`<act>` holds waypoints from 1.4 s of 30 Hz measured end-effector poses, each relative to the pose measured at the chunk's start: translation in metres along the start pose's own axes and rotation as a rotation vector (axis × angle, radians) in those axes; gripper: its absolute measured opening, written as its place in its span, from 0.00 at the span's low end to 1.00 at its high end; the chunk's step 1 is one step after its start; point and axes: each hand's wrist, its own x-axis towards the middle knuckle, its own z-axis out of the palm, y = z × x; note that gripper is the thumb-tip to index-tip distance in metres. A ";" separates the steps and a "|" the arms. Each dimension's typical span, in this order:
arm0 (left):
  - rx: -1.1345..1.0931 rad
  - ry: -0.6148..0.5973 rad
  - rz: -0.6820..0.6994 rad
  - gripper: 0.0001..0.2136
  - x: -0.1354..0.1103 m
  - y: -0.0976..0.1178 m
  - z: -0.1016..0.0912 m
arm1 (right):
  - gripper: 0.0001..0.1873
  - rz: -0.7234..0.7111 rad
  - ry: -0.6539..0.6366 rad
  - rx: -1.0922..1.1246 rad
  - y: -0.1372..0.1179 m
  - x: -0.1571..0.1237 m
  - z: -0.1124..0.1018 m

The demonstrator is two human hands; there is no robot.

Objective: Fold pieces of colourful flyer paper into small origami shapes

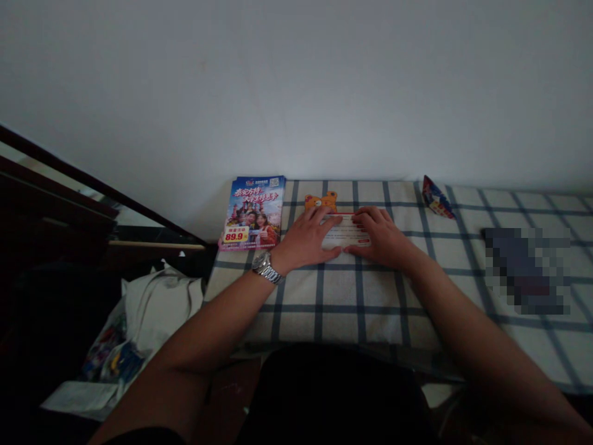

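The left hand [308,238] and the right hand [380,238] lie side by side on a white sheet of paper [346,235] with red print. The sheet rests flat on the checked cloth [333,296] that covers the worktop. Neither grip pinches anything. The left grip is spread, palm down, its fingers [324,216] laid across the sheet's left part and the thumb stretched along the near edge. The right grip is also spread, with the fingers [365,215] bent over the far right corner and the thumb pressed along the near edge, pointing toward the left thumb. The middle of the sheet shows in the gap between the two grips.

Just beyond the left grip's fingertips an orange bear-shaped card [321,200] lies on the cloth, touching or just short of the sheet's far edge; I cannot tell which. Further left of that grip sits a colourful flyer [252,212] marked 89.9, at the cloth's far left corner. A metal wristwatch [265,266] is on the left wrist. Beyond and right of the right grip, well apart, a small folded colourful paper piece [436,198] stands by the wall [296,86]. Right of that grip a dark thing [525,269] is too blurred to make out. Left of and below the left forearm, off the cloth, pale fabric [157,296] is bunched up
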 end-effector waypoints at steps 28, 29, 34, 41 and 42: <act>-0.033 -0.090 0.057 0.36 0.000 -0.014 -0.006 | 0.33 -0.011 -0.004 0.005 0.006 -0.002 0.000; -0.033 -0.086 0.058 0.36 0.000 -0.014 -0.006 | 0.33 -0.009 -0.004 0.009 0.005 -0.002 0.000; -0.038 -0.073 0.058 0.37 0.000 -0.016 -0.004 | 0.32 -0.008 0.000 0.031 0.001 -0.002 -0.003; -0.012 -0.065 0.073 0.37 0.000 -0.016 -0.003 | 0.32 -0.021 0.015 0.032 0.001 -0.003 -0.002; -0.007 -0.064 0.073 0.37 0.000 -0.015 -0.003 | 0.32 -0.027 0.014 0.027 0.002 -0.003 -0.002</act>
